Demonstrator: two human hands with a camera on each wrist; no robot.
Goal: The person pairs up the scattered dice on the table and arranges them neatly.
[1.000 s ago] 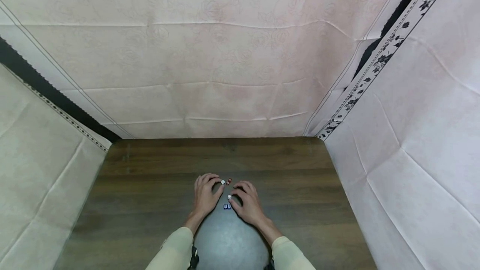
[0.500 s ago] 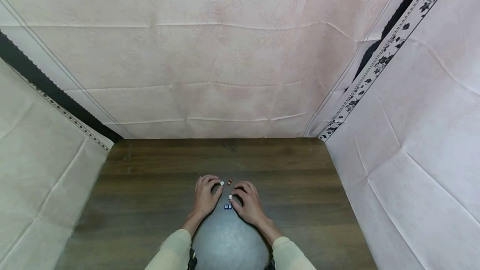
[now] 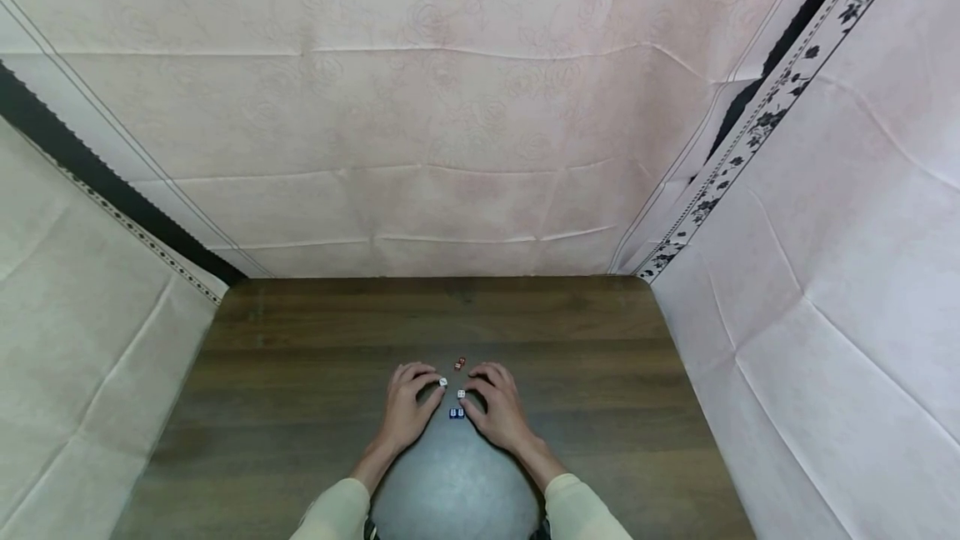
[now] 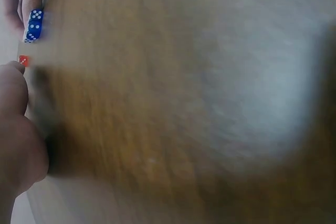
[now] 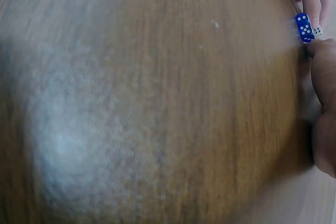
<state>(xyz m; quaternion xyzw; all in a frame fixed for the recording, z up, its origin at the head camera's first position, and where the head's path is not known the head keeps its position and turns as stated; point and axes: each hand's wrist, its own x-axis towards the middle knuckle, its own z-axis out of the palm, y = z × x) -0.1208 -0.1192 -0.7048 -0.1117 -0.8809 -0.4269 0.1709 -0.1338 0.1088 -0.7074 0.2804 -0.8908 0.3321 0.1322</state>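
My left hand (image 3: pixel 407 407) pinches a white die (image 3: pixel 443 382) between thumb and forefinger, close to the tabletop. Just to the right, the thumb and forefinger of my right hand (image 3: pixel 497 408) are at a second white die (image 3: pixel 461 394) and appear to pinch it. Two blue dice (image 3: pixel 457 413) sit side by side on the near side of the hands. Beyond the fingertips lie two red dice (image 3: pixel 460 363), one slightly behind the other. In the left wrist view, blue dice (image 4: pixel 35 24) and a red die (image 4: pixel 23 60) show by the fingers. The right wrist view also shows blue dice (image 5: pixel 304 27).
The brown wooden table (image 3: pixel 300 332) extends around the hands, with a pale glare patch between the forearms. Its far edge meets a light patterned cloth (image 3: pixel 450 148), and more pale cloth (image 3: pixel 825 315) hangs at both sides.
My left hand has drawn back toward me with its white die, away from the red dice. The right hand and the other dice stay in place.
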